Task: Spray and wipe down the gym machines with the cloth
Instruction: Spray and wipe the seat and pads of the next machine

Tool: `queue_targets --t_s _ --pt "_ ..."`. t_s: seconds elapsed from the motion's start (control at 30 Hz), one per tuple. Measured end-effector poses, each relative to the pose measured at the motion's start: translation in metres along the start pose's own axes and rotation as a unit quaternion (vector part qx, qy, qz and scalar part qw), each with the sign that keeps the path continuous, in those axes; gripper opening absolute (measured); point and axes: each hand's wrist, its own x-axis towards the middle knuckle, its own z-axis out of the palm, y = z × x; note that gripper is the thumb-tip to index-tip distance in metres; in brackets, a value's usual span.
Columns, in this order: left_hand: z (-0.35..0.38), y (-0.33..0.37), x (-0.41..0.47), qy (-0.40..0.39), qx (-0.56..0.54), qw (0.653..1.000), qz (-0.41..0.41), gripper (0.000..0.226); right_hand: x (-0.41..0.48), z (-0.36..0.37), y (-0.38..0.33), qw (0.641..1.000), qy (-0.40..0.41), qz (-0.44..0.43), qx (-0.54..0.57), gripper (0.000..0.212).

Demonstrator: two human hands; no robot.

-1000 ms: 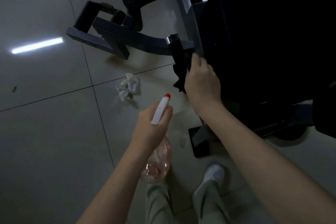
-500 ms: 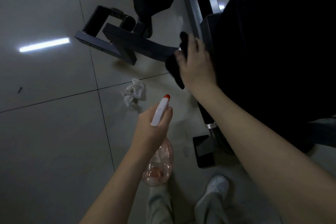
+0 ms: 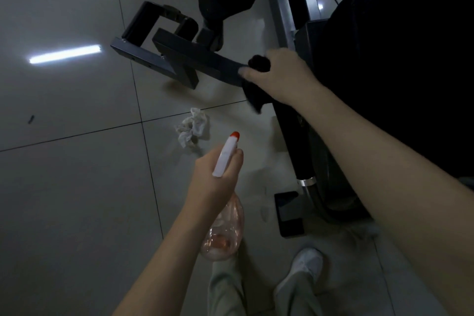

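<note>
My right hand [image 3: 280, 75] grips a dark cloth [image 3: 256, 93] and presses it against the gym machine's grey frame bar [image 3: 205, 59], at the top end of a black handle [image 3: 298, 141] with a chrome ring. A black padded seat [image 3: 400, 72] fills the upper right. Lower down, my left hand [image 3: 218, 177] holds a clear pinkish spray bottle [image 3: 224, 231] by its neck. Its white head with a red nozzle [image 3: 228, 152] points up toward the machine.
A crumpled white tissue [image 3: 192, 128] lies on the grey tiled floor [image 3: 71, 200] between the frame and the bottle. The machine's foot [image 3: 289, 213] stands near my white shoe [image 3: 307, 264]. A ceiling light's reflection [image 3: 65, 54] shines on the tiles at left.
My right hand slid the cloth up the black handle from its lower part to the frame bar. The left hand kept the spray bottle in place.
</note>
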Motion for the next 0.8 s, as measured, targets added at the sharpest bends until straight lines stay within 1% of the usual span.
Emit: queue_targets --t_s 0.03,0.1,0.13,0.17,0.2,0.27,0.37,0.4,0.47,0.53,0.57,0.6,0.67,0.8 --pt "0.0 0.0 0.0 0.003 0.006 1.0 0.001 0.049 0.002 -0.008 -0.001 0.999 -0.04 0.006 -0.009 0.047" --pt "0.0 0.002 0.001 0.003 0.013 1.0 0.002 0.05 0.009 -0.022 -0.003 0.987 -0.14 0.013 -0.073 0.056" --pt "0.0 0.003 0.001 0.002 0.009 1.0 0.001 0.052 0.012 -0.025 -0.005 0.978 -0.178 0.017 -0.104 0.057" --pt "0.0 0.004 0.002 0.001 0.004 1.0 -0.001 0.054 0.016 -0.026 -0.006 0.974 -0.193 0.014 -0.121 0.054" --pt "0.001 0.005 0.003 0.002 0.002 1.0 -0.006 0.057 0.02 -0.024 -0.007 0.974 -0.184 0.004 -0.13 0.047" --pt "0.002 0.008 0.003 0.002 0.005 1.0 -0.016 0.057 0.021 -0.014 -0.005 0.985 -0.112 -0.027 -0.129 0.034" --pt "0.005 0.011 0.003 0.001 0.009 1.0 -0.017 0.037 0.016 0.001 -0.003 0.994 0.018 -0.03 -0.108 0.036" --pt "0.006 0.012 0.002 0.0 0.011 1.0 -0.018 0.036 0.015 0.003 -0.003 0.995 0.042 -0.015 -0.091 0.037" --pt "0.006 0.014 0.0 0.001 0.015 1.0 -0.015 0.047 0.013 0.004 -0.003 0.996 0.08 0.028 -0.011 0.035" --pt "0.006 0.014 -0.003 0.002 0.018 1.0 -0.01 0.048 0.002 0.005 -0.001 0.989 0.108 0.055 0.082 0.03" --pt "0.006 0.014 -0.005 0.003 0.015 1.0 -0.01 0.048 -0.008 0.008 0.001 0.989 0.115 0.048 0.08 0.029" --pt "0.007 0.013 -0.006 0.005 0.014 1.0 -0.009 0.047 -0.018 0.013 0.005 0.991 0.117 0.032 0.053 0.031" --pt "0.009 0.011 -0.009 0.004 0.019 1.0 -0.004 0.046 -0.037 0.018 0.012 0.995 0.102 0.004 0.007 0.04" --pt "0.012 0.004 -0.016 0.01 0.018 1.0 -0.014 0.045 -0.035 0.007 0.014 0.998 0.027 0.051 -0.027 0.032"
